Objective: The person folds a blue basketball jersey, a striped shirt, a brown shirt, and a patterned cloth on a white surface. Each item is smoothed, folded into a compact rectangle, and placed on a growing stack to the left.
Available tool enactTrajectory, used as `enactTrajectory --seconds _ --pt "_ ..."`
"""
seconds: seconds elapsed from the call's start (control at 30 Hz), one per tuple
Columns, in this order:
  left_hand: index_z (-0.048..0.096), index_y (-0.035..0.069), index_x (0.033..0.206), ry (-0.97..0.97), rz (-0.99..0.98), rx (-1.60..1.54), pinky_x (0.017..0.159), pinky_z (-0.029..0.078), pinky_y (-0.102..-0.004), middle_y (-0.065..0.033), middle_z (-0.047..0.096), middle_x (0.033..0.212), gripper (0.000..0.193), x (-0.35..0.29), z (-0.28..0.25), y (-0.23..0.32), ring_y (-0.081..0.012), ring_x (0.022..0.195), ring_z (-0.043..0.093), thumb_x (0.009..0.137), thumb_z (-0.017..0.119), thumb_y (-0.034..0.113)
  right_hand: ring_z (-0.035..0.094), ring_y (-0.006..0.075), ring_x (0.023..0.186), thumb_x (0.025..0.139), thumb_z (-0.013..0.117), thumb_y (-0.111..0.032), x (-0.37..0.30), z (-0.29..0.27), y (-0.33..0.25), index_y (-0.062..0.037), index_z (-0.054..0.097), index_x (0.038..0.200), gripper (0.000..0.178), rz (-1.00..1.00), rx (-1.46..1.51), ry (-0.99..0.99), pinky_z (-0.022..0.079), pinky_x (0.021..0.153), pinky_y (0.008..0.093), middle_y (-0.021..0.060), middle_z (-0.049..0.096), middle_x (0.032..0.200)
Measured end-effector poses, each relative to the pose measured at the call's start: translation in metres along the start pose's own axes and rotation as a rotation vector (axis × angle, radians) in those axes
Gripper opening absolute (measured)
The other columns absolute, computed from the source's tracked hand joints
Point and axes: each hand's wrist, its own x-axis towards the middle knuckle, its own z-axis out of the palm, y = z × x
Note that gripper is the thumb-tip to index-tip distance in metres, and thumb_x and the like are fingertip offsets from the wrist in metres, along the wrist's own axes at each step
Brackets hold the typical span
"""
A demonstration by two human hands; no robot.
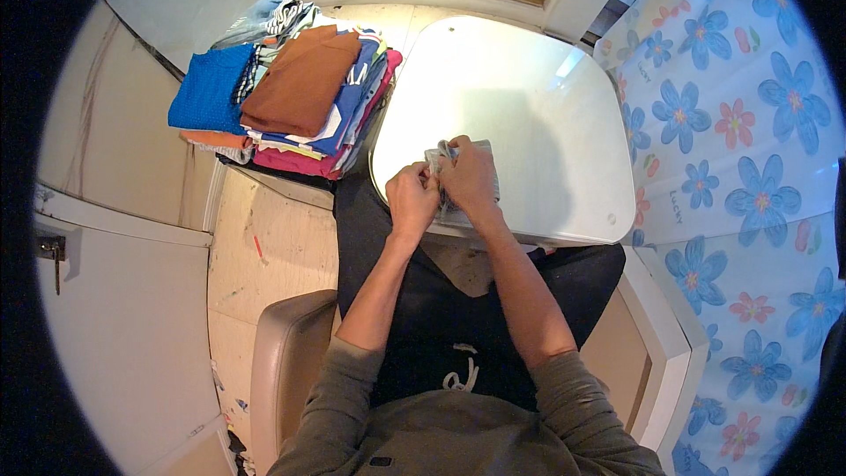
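Note:
A small grey bundle of folded cloth [433, 158] lies at the near edge of the white table [476, 62]. My left hand [412, 201] pinches its left side, with the fingers closed. From above, my right hand [471, 178] grips the same cloth near its top edge, fingers bent into it. The two hands are close together, and the right one covers much of the cloth. What kind of garment it is cannot be made out.
Left of the table stands a tall stack of folded clothes [295, 88], a brown piece and a blue one on top. A blue-flowered curtain [705, 115] hangs at the right. An armrest [286, 344] is by my left side, and a white door [123, 300] farther left.

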Motion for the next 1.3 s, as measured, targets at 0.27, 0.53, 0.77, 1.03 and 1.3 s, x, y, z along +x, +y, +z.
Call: enactTrajectory --seconds 0.27,0.53,0.77,1.03,1.3 --pt "0.074 -0.005 0.103 -0.001 -0.031 -0.018 0.075 0.058 -0.0398 -0.0239 0.074 0.087 0.022 0.002 -0.001 0.001 -0.0345 0.079 0.075 0.089 0.067 0.009 0.071 0.0353 0.071 0.086 0.071 -0.020 -0.008 0.007 -0.003 0.0021 0.069 0.107 0.030 -0.023 0.003 -0.002 0.055 0.067 0.0451 0.0199 0.070 0.074" --pt "0.074 -0.004 0.107 0.025 -0.088 0.008 0.079 0.058 -0.0406 -0.0233 0.075 0.096 0.028 0.002 -0.013 -0.006 -0.0344 0.085 0.076 0.092 0.069 0.019 0.067 0.0442 0.099 0.098 0.057 -0.027 -0.016 -0.011 -0.006 0.0019 0.070 0.107 0.033 -0.133 -0.093 -0.227 0.053 0.086 0.0519 0.0246 0.071 0.103" --pt "0.072 -0.004 0.114 0.090 -0.084 0.055 0.084 0.056 -0.0420 -0.0234 0.074 0.095 0.036 0.014 -0.009 -0.002 -0.0364 0.091 0.074 0.092 0.070 0.024 0.010 0.0552 0.152 0.100 0.053 -0.043 -0.034 0.008 -0.001 -0.0100 0.050 0.150 0.059 -0.151 -0.361 0.013 0.012 0.115 0.0772 0.0259 0.024 0.165" --pt "0.066 -0.006 0.124 0.228 0.038 0.040 0.084 0.056 -0.0399 -0.0229 0.068 0.117 0.040 0.028 0.005 -0.045 -0.0326 0.098 0.070 0.094 0.069 0.021 0.013 0.0594 0.149 0.087 0.063 -0.035 -0.050 0.014 -0.004 -0.0109 0.052 0.147 0.066 -0.256 -0.224 -0.001 0.008 0.114 0.0792 0.0299 0.028 0.161" --pt "0.065 -0.006 0.126 0.146 0.118 -0.003 0.081 0.056 -0.0361 -0.0205 0.068 0.121 0.038 0.035 0.024 -0.009 -0.0250 0.096 0.070 0.096 0.068 0.017 0.017 0.0495 0.152 0.094 0.061 -0.041 -0.061 -0.003 0.028 -0.0130 0.055 0.146 0.059 -0.229 -0.304 0.023 0.010 0.117 0.0741 0.0200 0.034 0.162"
